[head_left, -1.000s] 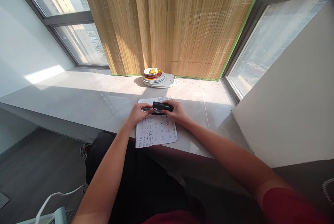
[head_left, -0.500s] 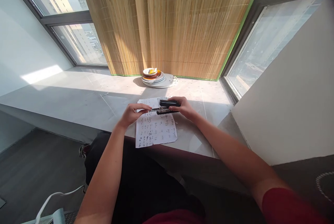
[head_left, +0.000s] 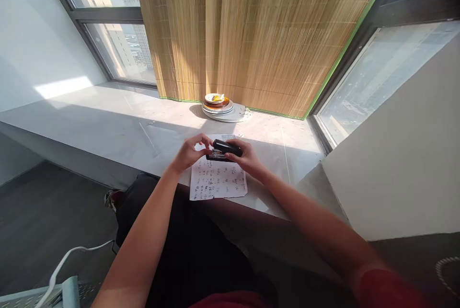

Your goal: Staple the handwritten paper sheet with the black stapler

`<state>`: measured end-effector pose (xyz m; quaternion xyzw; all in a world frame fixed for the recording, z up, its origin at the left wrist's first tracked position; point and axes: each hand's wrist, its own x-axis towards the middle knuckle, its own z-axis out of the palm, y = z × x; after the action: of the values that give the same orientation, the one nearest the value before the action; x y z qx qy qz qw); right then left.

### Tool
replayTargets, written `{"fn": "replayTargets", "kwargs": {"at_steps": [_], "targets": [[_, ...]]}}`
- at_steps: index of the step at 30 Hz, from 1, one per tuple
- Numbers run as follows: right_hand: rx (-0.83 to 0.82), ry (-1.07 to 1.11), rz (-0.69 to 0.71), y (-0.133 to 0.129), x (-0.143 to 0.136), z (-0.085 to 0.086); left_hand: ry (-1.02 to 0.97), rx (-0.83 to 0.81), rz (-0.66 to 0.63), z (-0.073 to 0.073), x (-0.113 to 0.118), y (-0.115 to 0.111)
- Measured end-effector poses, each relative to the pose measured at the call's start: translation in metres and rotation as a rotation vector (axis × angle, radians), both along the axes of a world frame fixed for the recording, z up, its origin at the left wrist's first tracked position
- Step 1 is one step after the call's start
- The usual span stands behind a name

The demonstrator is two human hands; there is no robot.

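A black stapler [head_left: 226, 147] is held over the written sheet of paper [head_left: 218, 181] on the ledge. My right hand [head_left: 246, 154] is closed round its rear end, fingers over the top and thumb along the near side. The stapler's jaws are parted, with the metal staple channel showing between them. At the front end, my left hand [head_left: 196, 152] has thumb and fingers closed against the tip of the channel. Whatever small part sits under those fingertips is hidden. Handwritten characters in columns cover the sheet, whose near edge reaches the ledge's front edge.
Behind my hands, a stack of plates and bowls [head_left: 217, 104] stands on the pale tiled ledge [head_left: 118, 121]. A bamboo blind [head_left: 244, 35] hangs behind it. Windows flank the blind, and a white wall [head_left: 402, 154] rises at the right. A white cable [head_left: 72, 253] runs at lower left.
The metal piece that stuck out of the stapler's front toward my left hand has gone in. My left hand is now right against the stapler. The view has shifted slightly.
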<state>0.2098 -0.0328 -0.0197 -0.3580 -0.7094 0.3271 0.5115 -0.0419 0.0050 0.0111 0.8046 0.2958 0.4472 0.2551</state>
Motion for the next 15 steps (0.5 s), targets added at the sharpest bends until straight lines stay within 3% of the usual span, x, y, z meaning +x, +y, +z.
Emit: {"fn": "replayTargets", "kwargs": {"at_steps": [6, 10, 15], "targets": [[-0.007, -0.288, -0.025, -0.007, -0.021, 0.0, -0.276, -0.039, 0.202, 0.003, -0.012, 0.011], [-0.013, -0.482, 0.051, -0.012, -0.014, 0.012, -0.2, -0.078, 0.202, -0.001, -0.012, 0.015], [-0.119, -0.636, 0.126, -0.014, 0.018, 0.03, -0.117, -0.093, 0.223, -0.001, -0.009, 0.014]]}}
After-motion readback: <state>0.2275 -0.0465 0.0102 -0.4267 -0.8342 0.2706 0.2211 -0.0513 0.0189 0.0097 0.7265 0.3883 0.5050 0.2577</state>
